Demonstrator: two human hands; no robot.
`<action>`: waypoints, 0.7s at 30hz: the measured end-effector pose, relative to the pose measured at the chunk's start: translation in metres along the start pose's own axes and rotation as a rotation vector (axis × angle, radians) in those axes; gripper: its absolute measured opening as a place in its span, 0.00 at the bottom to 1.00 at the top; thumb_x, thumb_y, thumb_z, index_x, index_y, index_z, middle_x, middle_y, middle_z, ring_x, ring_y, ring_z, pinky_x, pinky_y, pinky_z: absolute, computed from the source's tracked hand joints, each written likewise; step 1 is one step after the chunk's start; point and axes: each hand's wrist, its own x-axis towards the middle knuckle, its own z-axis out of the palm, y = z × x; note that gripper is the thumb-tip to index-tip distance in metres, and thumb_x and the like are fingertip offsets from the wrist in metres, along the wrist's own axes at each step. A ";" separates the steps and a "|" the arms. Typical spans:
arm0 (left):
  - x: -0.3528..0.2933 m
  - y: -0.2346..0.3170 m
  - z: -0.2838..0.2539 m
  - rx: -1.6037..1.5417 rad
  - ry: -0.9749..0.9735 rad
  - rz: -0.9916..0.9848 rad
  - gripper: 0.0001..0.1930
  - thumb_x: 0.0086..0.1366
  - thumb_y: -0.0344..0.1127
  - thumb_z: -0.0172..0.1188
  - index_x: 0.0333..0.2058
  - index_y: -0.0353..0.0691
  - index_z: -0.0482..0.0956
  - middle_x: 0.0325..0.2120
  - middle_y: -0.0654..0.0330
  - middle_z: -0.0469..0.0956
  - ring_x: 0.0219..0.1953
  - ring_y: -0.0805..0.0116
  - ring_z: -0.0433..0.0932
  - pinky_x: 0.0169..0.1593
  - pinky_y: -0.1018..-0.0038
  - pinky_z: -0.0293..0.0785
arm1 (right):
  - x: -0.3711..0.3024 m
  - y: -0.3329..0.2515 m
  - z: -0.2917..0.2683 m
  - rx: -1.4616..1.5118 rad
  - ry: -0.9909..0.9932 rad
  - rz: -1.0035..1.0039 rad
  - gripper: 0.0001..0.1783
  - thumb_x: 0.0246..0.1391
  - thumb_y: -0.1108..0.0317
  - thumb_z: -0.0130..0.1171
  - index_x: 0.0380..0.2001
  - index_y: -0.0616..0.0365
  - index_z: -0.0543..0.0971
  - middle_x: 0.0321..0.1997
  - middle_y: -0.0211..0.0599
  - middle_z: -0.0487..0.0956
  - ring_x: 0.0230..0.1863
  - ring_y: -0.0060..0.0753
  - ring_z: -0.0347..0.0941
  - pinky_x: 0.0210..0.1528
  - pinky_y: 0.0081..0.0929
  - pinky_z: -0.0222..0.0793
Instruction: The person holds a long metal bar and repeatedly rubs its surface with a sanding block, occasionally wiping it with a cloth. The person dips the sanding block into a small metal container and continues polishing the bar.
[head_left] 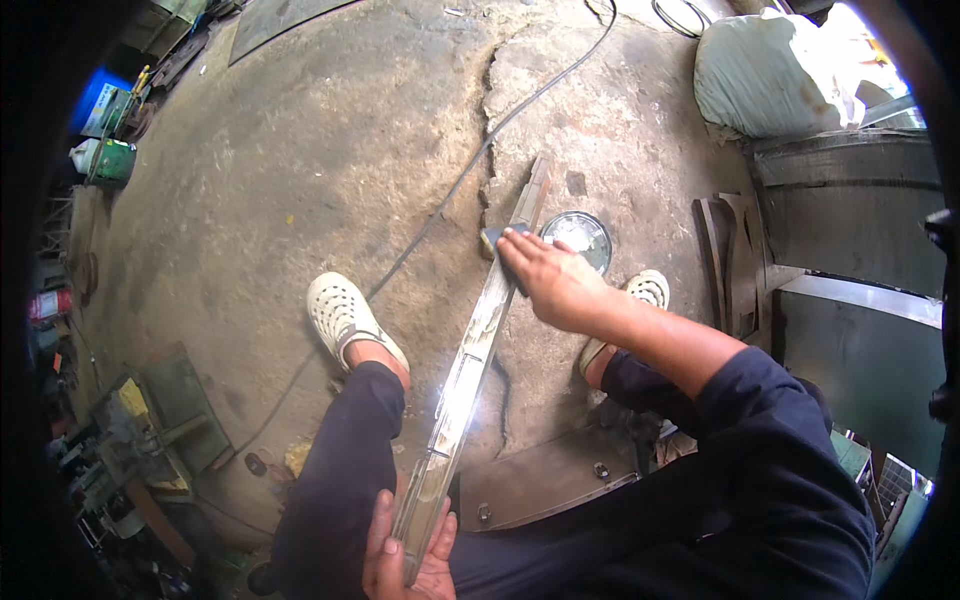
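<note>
A long, narrow metal bar (465, 385) slopes from between my legs toward the floor ahead, its wet-looking face shining in the middle. Wrapped around its near end, my left hand (412, 565) steadies it from both sides. Farther up, my right hand (550, 275) presses a dark grey piece of sandpaper (493, 236) flat on the bar. The sandpaper seems folded over a small block, mostly hidden under my fingers. Just right of the bar's far part stands a round bowl (603, 228) with what looks like water in it.
A black cable (450, 195) runs across the cracked concrete floor. My clog-clad feet flank the bar. A metal plate (550, 480) lies under my right leg. On the right are a pale sack (755, 75), curved metal pieces (735, 260) and dark panels; tools and containers crowd the left.
</note>
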 end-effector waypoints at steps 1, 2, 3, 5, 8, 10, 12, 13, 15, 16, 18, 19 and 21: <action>0.002 0.000 0.002 -0.001 0.001 0.020 0.30 0.74 0.43 0.40 0.68 0.30 0.57 0.63 0.42 0.66 0.61 0.35 0.70 0.64 0.44 0.66 | 0.001 -0.001 -0.007 0.037 -0.030 0.066 0.43 0.51 0.78 0.49 0.72 0.63 0.52 0.78 0.48 0.49 0.78 0.40 0.47 0.77 0.40 0.46; 0.003 0.001 0.002 -0.002 0.002 0.040 0.30 0.74 0.42 0.40 0.68 0.30 0.57 0.61 0.39 0.69 0.61 0.36 0.70 0.65 0.46 0.66 | -0.004 -0.005 0.000 -0.083 0.004 0.023 0.42 0.50 0.78 0.48 0.72 0.64 0.53 0.78 0.49 0.51 0.78 0.42 0.48 0.76 0.38 0.47; -0.011 0.003 0.007 -0.019 0.032 -0.034 0.30 0.74 0.42 0.40 0.68 0.30 0.57 0.61 0.39 0.68 0.61 0.36 0.70 0.64 0.46 0.66 | -0.028 -0.002 0.040 -0.176 0.050 -0.147 0.38 0.57 0.73 0.47 0.71 0.67 0.54 0.77 0.53 0.52 0.76 0.48 0.52 0.73 0.53 0.52; -0.010 0.004 0.007 -0.058 0.054 -0.034 0.29 0.74 0.41 0.39 0.68 0.29 0.57 0.62 0.38 0.66 0.61 0.36 0.70 0.64 0.45 0.68 | -0.056 -0.051 0.011 -0.052 0.042 -0.292 0.37 0.58 0.71 0.46 0.71 0.66 0.54 0.77 0.53 0.53 0.76 0.49 0.52 0.73 0.54 0.51; -0.006 0.003 0.006 -0.052 0.046 -0.021 0.29 0.75 0.41 0.39 0.68 0.29 0.56 0.65 0.39 0.62 0.61 0.36 0.70 0.62 0.44 0.69 | -0.047 -0.042 0.015 -0.071 0.153 -0.294 0.35 0.59 0.70 0.45 0.70 0.65 0.56 0.75 0.54 0.56 0.75 0.50 0.54 0.71 0.56 0.53; -0.005 0.001 0.008 0.020 0.019 0.013 0.28 0.75 0.41 0.39 0.68 0.29 0.57 0.67 0.40 0.59 0.62 0.36 0.69 0.62 0.43 0.69 | -0.015 -0.005 0.021 -0.069 0.205 -0.155 0.34 0.59 0.71 0.45 0.69 0.67 0.59 0.74 0.55 0.59 0.74 0.50 0.57 0.69 0.56 0.56; -0.003 -0.001 0.008 0.066 0.046 0.082 0.29 0.74 0.41 0.40 0.67 0.29 0.58 0.66 0.43 0.61 0.58 0.37 0.72 0.56 0.46 0.75 | -0.004 -0.005 0.009 -0.034 0.163 -0.074 0.33 0.59 0.70 0.46 0.67 0.69 0.60 0.73 0.56 0.60 0.73 0.52 0.57 0.70 0.53 0.57; -0.001 -0.004 0.010 0.079 0.093 0.124 0.30 0.72 0.41 0.41 0.67 0.29 0.58 0.65 0.45 0.64 0.55 0.38 0.76 0.51 0.50 0.80 | -0.008 -0.015 0.009 -0.045 0.158 -0.104 0.34 0.57 0.72 0.47 0.68 0.69 0.59 0.73 0.57 0.59 0.74 0.52 0.56 0.71 0.51 0.56; -0.001 -0.005 0.011 0.084 0.144 0.168 0.31 0.70 0.41 0.43 0.67 0.28 0.59 0.63 0.47 0.67 0.51 0.37 0.79 0.46 0.53 0.85 | -0.027 -0.039 0.008 -0.076 0.143 -0.157 0.37 0.53 0.74 0.49 0.68 0.68 0.59 0.74 0.59 0.57 0.74 0.52 0.55 0.73 0.46 0.54; -0.001 -0.004 0.010 0.080 0.150 0.165 0.30 0.70 0.41 0.42 0.66 0.28 0.59 0.63 0.46 0.67 0.51 0.36 0.79 0.47 0.53 0.85 | -0.039 -0.049 0.001 -0.068 0.080 -0.244 0.38 0.54 0.74 0.48 0.69 0.68 0.57 0.74 0.60 0.55 0.75 0.52 0.54 0.74 0.47 0.52; -0.001 -0.004 0.009 0.075 0.159 0.145 0.30 0.70 0.40 0.42 0.66 0.26 0.60 0.63 0.46 0.67 0.50 0.35 0.79 0.47 0.53 0.85 | -0.042 -0.036 0.012 -0.041 0.177 -0.295 0.36 0.58 0.71 0.46 0.70 0.65 0.57 0.74 0.56 0.58 0.74 0.51 0.56 0.71 0.53 0.56; 0.000 -0.005 0.009 0.075 0.156 0.125 0.30 0.70 0.40 0.42 0.66 0.26 0.60 0.63 0.45 0.67 0.50 0.34 0.79 0.47 0.53 0.85 | -0.034 -0.015 0.022 -0.078 0.224 -0.291 0.36 0.58 0.72 0.46 0.70 0.64 0.56 0.74 0.54 0.58 0.75 0.50 0.55 0.71 0.53 0.55; 0.001 -0.006 0.010 0.075 0.145 0.134 0.30 0.70 0.40 0.41 0.66 0.25 0.59 0.63 0.44 0.67 0.50 0.34 0.79 0.47 0.53 0.85 | -0.009 0.012 0.010 -0.013 0.098 -0.058 0.39 0.54 0.77 0.48 0.71 0.64 0.54 0.77 0.50 0.54 0.77 0.44 0.50 0.73 0.55 0.50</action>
